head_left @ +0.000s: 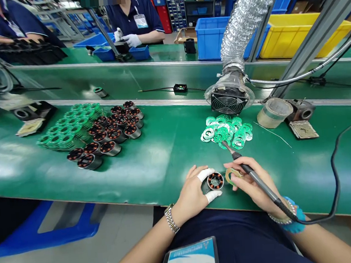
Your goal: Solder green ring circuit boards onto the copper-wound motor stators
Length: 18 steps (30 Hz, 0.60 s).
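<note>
My left hand (196,191), with white covers on the thumb and a finger, grips a motor stator (215,181) near the table's front edge. Copper windings show inside its metal ring. Just right of it, my right hand (253,182) pinches a ring-shaped circuit board (232,176) by its edge. That same hand also carries a soldering iron (254,175), its tip pointing away from me toward a loose pile of green ring boards (226,131). The board and the stator are close together but apart.
Several stators (108,137) stand left, beside stacked green boards (70,126). A fume-extractor fan (230,102) hangs behind the pile. On the right are a tape roll (274,112), a soldering-iron stand (302,116) and the iron's cable (336,174). Across the bench sits a gloved co-worker (135,20).
</note>
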Available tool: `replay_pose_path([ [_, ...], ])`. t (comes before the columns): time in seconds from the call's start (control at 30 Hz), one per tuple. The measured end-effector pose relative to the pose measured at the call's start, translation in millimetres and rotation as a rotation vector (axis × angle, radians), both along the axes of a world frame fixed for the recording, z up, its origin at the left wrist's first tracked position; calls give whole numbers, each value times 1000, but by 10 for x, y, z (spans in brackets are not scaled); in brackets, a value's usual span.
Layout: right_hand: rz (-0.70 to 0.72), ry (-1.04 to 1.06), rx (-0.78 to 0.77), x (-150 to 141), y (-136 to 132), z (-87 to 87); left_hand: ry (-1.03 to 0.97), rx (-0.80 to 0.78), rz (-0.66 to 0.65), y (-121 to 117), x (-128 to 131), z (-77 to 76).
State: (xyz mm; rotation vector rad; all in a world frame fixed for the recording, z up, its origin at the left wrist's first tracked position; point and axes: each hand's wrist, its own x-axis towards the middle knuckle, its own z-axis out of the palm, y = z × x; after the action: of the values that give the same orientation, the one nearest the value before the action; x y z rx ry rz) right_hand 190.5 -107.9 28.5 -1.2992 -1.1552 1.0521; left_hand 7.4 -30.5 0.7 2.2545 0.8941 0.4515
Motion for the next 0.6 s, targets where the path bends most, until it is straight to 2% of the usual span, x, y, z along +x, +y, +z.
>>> replay_pose_path([
  [0.07,123,156,-16,-6,25,43,-1,9,9,-16,-13,-11],
  [0.13,191,209,-19,9,52,51,-9,15,36,-30,-13,-10],
  [0.23,172,215,6,14,94,13,-21,22,85,-42,1,1],
  [0.4,130,283,21,-19,156,-62,-48,18,83,-49,4,7],
  [0.5,72,210,-3,1,175,-65,-57,24,82,-48,-6,2],
  [0.6,47,-89,-56,-3,166,-41,-65,34,82,-44,-11,-4],
])
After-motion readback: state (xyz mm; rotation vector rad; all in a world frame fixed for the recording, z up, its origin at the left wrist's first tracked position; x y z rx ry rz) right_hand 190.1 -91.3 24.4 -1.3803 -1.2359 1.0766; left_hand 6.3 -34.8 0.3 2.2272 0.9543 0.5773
